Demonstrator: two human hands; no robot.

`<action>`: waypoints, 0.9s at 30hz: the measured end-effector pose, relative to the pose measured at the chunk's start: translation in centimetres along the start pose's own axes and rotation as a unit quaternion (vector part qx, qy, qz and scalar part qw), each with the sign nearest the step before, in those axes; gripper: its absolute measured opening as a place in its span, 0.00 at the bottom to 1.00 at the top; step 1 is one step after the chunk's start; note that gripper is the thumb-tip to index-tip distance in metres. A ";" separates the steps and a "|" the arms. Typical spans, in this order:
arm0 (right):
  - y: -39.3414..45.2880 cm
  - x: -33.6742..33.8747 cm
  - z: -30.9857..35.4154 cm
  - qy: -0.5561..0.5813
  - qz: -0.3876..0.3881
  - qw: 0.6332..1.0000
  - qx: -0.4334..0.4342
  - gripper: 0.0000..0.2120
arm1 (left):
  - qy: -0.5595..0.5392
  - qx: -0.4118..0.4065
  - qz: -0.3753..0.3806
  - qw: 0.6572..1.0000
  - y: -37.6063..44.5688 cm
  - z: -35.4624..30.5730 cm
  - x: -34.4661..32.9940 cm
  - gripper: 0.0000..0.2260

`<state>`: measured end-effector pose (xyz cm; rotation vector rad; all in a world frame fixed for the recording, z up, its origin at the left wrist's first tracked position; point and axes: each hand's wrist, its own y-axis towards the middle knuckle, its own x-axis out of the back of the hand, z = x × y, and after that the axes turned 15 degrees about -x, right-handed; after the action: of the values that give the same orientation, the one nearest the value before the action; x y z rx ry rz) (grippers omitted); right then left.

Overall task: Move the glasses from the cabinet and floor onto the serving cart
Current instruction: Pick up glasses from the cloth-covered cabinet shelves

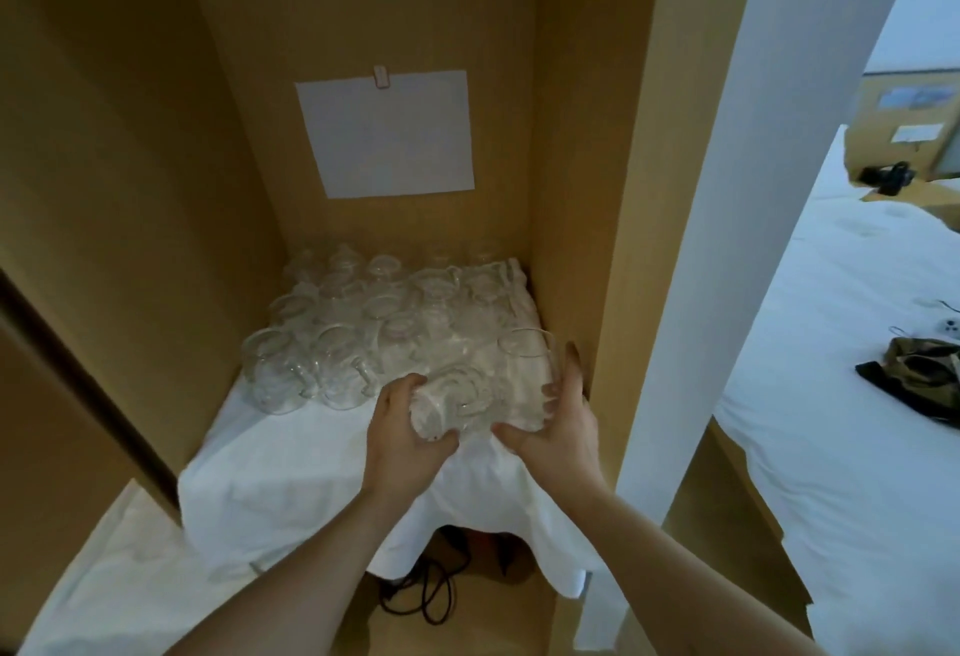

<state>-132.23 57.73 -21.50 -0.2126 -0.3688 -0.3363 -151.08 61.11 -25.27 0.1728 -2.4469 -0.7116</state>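
Head view. A cluster of clear glass mugs point(363, 333) is seen on a white cloth point(291, 468) draped over a shelf inside a light wooden cabinet point(571, 187). The rear rows, toward 12 o'clock, blur into one another and cannot be counted; handles and rims are hard to separate against the cloth. Whatever supports the cloth is hidden. Black cables point(431, 598) are partly visible below the cloth's hanging edge, at 6 o'clock.

At the shelf front, toward 4 o'clock of the cluster, two glasses are gripped. The left hand point(405, 437) is curled round a clear patterned glass point(447, 406), which is tilted with its long axis running roughly 7 to 1 o'clock; which end is the mouth cannot be told. The right hand point(556, 426) is wrapped round a clear smooth tumbler point(524, 374), its open rim facing about 11 o'clock, fingers partly hidden behind the glass. Whether either glass touches the cloth cannot be told.

A white paper sheet point(387, 133) is clipped to the back panel at 12 o'clock. A white bed point(841, 343) is cut off at 3 o'clock.
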 end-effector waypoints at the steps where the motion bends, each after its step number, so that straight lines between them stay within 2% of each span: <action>1: -0.1 0.1 0.4 -0.002 -0.002 1.000 -0.003 0.54 | 0.011 -0.014 0.015 1.000 0.3 -0.2 0.4 0.35; 4: -0.1 0.4 1.7 -0.048 -0.012 0.999 -0.009 0.47 | 0.064 -0.079 0.097 0.990 1.8 -1.1 1.8 0.33; 7: 0.0 0.6 3.0 -0.065 -0.012 0.998 -0.014 0.45 | 0.129 -0.142 0.201 0.961 3.8 -2.1 3.0 0.32; 11: 0.3 0.6 4.9 -0.133 -0.048 0.990 -0.005 0.44 | 0.188 -0.185 0.298 0.917 7.2 -3.7 3.5 0.33; 14: 0.7 0.2 6.4 -0.223 -0.082 0.971 -0.008 0.39 | 0.212 -0.186 0.365 0.887 9.6 -3.7 3.1 0.37; 17: 1.9 -0.3 8.0 -0.336 -0.086 0.938 -0.013 0.34 | 0.231 -0.206 0.416 0.855 11.7 -3.4 2.3 0.37; 20: 3.5 -0.4 9.3 -0.448 -0.056 0.892 -0.027 0.34 | 0.227 -0.215 0.446 0.839 13.3 -2.6 1.5 0.37; 27: 6.6 -2.6 10.2 -0.640 -0.039 0.767 0.001 0.25 | 0.187 -0.233 0.451 0.841 15.7 0.8 0.0 0.33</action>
<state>-135.43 67.22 -14.13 -0.4121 -1.7522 -0.2252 -150.93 74.80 -17.55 -0.8912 -1.6194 -0.6977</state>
